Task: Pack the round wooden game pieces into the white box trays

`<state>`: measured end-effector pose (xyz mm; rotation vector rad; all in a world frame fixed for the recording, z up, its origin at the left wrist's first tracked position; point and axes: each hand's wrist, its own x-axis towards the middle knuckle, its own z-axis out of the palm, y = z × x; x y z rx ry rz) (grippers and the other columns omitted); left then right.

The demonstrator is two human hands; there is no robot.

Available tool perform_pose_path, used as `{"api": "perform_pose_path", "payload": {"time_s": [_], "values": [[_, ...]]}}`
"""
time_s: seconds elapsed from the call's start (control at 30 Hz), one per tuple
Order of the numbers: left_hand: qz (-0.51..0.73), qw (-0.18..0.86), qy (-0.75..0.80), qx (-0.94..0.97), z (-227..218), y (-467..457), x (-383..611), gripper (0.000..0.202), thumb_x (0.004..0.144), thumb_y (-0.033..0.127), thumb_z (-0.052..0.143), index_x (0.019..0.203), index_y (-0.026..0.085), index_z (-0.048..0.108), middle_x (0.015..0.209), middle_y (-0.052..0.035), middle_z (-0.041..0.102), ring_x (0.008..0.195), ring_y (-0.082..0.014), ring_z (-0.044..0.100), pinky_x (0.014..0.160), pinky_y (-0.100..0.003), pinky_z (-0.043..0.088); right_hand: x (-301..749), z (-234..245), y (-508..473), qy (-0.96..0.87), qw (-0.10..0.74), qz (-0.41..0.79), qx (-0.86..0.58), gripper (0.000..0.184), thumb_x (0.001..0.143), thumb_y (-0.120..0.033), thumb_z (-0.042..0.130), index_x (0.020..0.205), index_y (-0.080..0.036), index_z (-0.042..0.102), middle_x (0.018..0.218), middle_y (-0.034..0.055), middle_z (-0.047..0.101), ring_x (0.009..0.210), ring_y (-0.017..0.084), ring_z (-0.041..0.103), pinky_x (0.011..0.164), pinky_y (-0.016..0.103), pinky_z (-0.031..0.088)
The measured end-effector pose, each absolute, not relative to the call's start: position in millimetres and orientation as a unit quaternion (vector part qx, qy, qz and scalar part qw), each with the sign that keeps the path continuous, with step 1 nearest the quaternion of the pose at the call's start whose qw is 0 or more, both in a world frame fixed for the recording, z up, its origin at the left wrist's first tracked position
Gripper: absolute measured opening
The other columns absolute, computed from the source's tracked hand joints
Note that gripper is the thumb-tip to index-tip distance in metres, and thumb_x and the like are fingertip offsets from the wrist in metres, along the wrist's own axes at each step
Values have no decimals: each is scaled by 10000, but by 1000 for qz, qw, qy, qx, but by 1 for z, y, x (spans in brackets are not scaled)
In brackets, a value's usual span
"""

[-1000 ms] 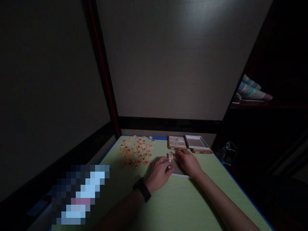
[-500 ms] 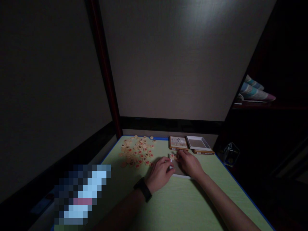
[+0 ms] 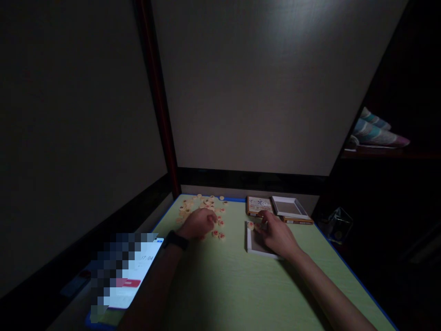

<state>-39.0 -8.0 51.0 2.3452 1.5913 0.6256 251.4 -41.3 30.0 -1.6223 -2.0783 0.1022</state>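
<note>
A heap of round wooden game discs (image 3: 206, 212) with red and black marks lies at the far left of a green table (image 3: 227, 285). My left hand (image 3: 198, 224), a dark watch on its wrist, rests on the heap with fingers curled over the discs. A shallow white tray (image 3: 248, 239) lies in the middle with a disc or two (image 3: 251, 225) in its far left corner. My right hand (image 3: 277, 235) lies over the tray, its fingertips pressed together by those discs.
A brown printed box (image 3: 257, 206) and an open white-lined box half (image 3: 288, 208) stand at the table's far edge. A lit phone (image 3: 132, 276) lies at the near left corner. A glass item (image 3: 339, 225) sits off the right edge. Walls close in behind.
My left hand has left the tray's left edge and moved left onto the heap of discs. The right hand stays over the tray. The view has shifted slightly.
</note>
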Motion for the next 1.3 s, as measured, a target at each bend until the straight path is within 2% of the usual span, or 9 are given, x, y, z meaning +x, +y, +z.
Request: {"api": "perform_pose_path", "payload": {"time_s": [0.1, 0.2, 0.47, 0.6, 0.77, 0.83, 0.93, 1.03, 1.3], "values": [[160, 181, 493, 836, 50, -9, -50, 343, 613, 121, 701, 937, 214, 763, 982, -24, 711, 904, -192, 649, 826, -253, 490, 250, 30, -42, -765, 256, 36, -590, 326, 867, -208, 548, 1190, -201, 503, 1005, 66, 685, 904, 224, 642, 718, 288, 404], [146, 194, 475, 846, 47, -9, -50, 343, 576, 152, 771, 913, 215, 775, 957, -26, 689, 896, -198, 634, 836, -260, 474, 249, 30, -42, -767, 255, 35, -587, 297, 874, -207, 539, 1171, -194, 514, 1014, 77, 683, 931, 227, 636, 744, 290, 413], [180, 201, 443, 855, 38, -4, -49, 179, 655, 183, 760, 831, 202, 742, 903, -16, 667, 881, -176, 610, 839, -255, 447, 250, 28, -41, -770, 243, 23, -590, 209, 905, -219, 502, 1106, -184, 549, 1053, 90, 662, 897, 218, 640, 743, 286, 422], [216, 189, 460, 840, 39, -5, -47, 122, 690, 181, 722, 811, 177, 711, 913, -36, 669, 894, -183, 614, 819, -259, 457, 251, 26, -42, -767, 264, 18, -584, 251, 877, -190, 520, 1123, -188, 569, 1057, 82, 669, 915, 216, 637, 774, 287, 435], [273, 211, 512, 787, 41, -3, -41, 139, 762, 230, 638, 883, 183, 689, 788, 0, 678, 741, -161, 623, 677, -243, 465, 246, 36, -37, -764, 315, 16, -563, 247, 840, -150, 530, 1066, -190, 621, 1074, 79, 683, 893, 203, 645, 791, 287, 459], [288, 216, 521, 773, 43, -4, -40, 166, 778, 239, 622, 923, 192, 688, 760, 8, 683, 700, -157, 627, 643, -239, 462, 235, 46, -28, -775, 295, 17, -559, 268, 844, -126, 515, 1073, -180, 643, 1082, 88, 695, 917, 205, 651, 799, 284, 459], [322, 205, 519, 765, 48, -5, -38, 183, 762, 199, 633, 934, 200, 696, 813, -3, 716, 755, -165, 654, 690, -238, 484, 207, 61, -5, -816, 194, 32, -544, 315, 873, -125, 509, 1152, -161, 649, 1132, 119, 705, 1020, 228, 650, 844, 286, 443], [350, 205, 510, 758, 49, -6, -38, 201, 770, 155, 594, 938, 197, 696, 873, -15, 734, 795, -165, 667, 727, -236, 502, 174, 63, 22, -832, 160, 46, -530, 343, 858, -107, 533, 1170, -174, 658, 1150, 122, 716, 1042, 236, 655, 833, 275, 434], [388, 220, 504, 740, 33, 3, -38, 201, 764, 136, 566, 914, 185, 690, 855, -16, 727, 796, -162, 666, 751, -252, 520, 130, 42, 56, -849, 89, 59, -518, 254, 819, -47, 537, 990, -170, 680, 996, 126, 742, 936, 235, 675, 726, 261, 397]]}}
